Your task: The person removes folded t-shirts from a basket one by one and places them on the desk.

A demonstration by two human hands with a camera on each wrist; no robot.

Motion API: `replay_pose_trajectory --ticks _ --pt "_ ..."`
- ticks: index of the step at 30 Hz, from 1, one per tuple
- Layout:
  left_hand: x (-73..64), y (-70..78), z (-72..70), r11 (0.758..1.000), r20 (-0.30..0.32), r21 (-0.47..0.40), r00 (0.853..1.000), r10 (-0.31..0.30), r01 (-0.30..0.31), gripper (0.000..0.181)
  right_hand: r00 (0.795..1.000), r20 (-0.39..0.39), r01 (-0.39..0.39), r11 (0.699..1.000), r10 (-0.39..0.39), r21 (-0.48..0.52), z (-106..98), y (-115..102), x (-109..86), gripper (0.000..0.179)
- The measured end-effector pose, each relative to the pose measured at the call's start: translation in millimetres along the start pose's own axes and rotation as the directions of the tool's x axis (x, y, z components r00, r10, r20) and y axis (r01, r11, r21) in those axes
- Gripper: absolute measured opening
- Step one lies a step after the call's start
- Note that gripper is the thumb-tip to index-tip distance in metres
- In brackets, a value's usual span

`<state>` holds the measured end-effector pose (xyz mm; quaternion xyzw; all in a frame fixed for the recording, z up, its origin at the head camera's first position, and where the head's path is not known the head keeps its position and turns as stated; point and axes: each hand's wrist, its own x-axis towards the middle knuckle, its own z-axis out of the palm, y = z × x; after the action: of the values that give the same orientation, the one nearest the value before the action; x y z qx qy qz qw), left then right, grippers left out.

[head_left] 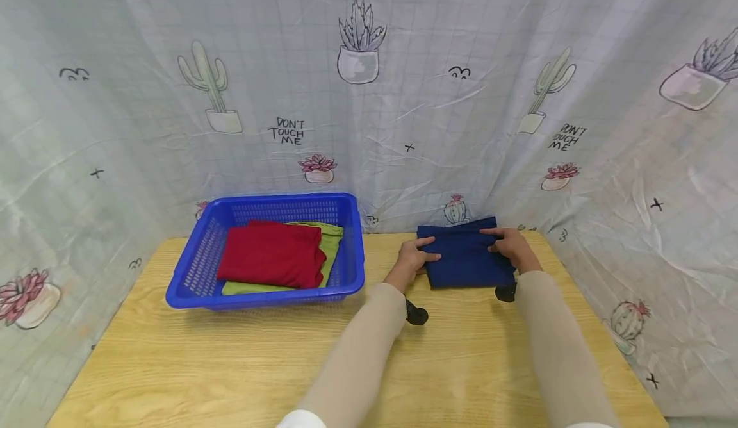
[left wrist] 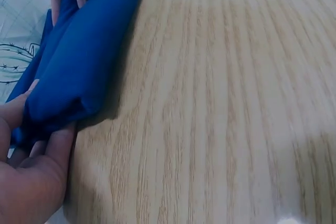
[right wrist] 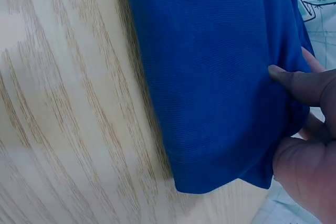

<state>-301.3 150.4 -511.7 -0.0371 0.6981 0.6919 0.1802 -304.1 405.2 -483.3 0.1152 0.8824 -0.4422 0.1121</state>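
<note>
Blue cloth lies folded on the table's far right, its sides pinched by the left hand and right hand, apparently mid-straightening, so the next move calls for evenly matched grips keeping the folds together.
</note>
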Motion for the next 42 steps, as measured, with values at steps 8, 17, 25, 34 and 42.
replay_pose_trajectory --ticks 8,17,25,34,42 --pt "2.6 5.0 -4.4 1.0 -0.04 0.007 0.999 0.002 -0.002 0.051 1.0 -0.004 0.024 1.0 -0.024 0.008 3 -6 -2.8 0.059" --pt "-9.5 -0.9 -33.6 0.988 -0.112 -0.119 0.991 0.08 -0.093 0.049 0.994 -0.028 0.103 0.995 -0.103 -0.011 24 -9 7.0 0.053" --pt "-44.3 -5.4 -37.2 0.963 -0.009 -0.255 0.996 0.083 -0.083 0.043 0.994 -0.061 0.088 0.995 -0.091 -0.052 18 3 -2.1 0.052" --pt "-101.5 -4.6 -30.6 0.976 0.108 -0.162 0.98 0.166 -0.148 0.042 0.987 -0.059 0.126 0.948 -0.149 -0.291 13 9 -13.3 0.051" --pt "-136.5 42.0 -55.7 0.956 0.181 -0.112 0.94 0.288 -0.271 0.04 0.952 -0.231 0.036 0.825 -0.2 -0.564 36 -40 -30.7 0.057"
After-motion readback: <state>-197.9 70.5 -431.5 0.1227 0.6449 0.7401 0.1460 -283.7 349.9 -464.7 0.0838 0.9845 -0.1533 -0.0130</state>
